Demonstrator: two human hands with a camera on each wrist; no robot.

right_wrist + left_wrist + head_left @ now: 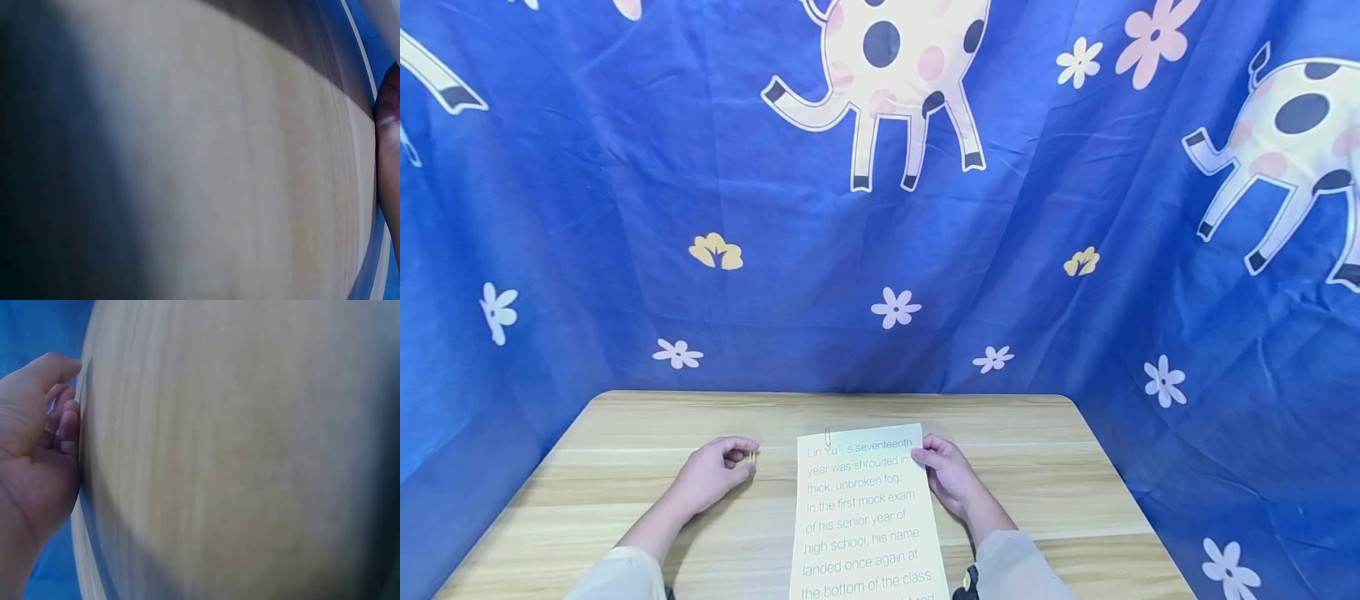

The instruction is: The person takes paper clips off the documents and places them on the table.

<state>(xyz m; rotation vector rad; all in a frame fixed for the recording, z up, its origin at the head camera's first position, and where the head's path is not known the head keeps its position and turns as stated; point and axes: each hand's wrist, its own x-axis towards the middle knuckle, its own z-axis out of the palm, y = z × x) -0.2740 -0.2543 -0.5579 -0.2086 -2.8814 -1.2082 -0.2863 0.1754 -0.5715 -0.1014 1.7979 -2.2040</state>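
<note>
A printed sheet of paper (pixel 861 517) with large English text is upright or tilted toward the viewer at the middle of the table. My right hand (pixel 951 479) grips its upper right edge, thumb in front and the other fingers mostly hidden behind. A thin wire paper clip (pixel 827 437) sits on the sheet's top edge, left of centre. To the left of the paper, my left hand (pixel 711 477) has its thumb and curled index finger around a small yellow paper clip (pixel 751 457). In the left wrist view that hand (pixel 44 425) appears at the left edge; the clip cannot be made out.
The light wooden table (pixel 1022 425) has rounded far corners. Behind it and at both sides hangs a blue curtain (pixel 797 333) with printed flowers and spotted animals. In the right wrist view, table grain fills most of the picture.
</note>
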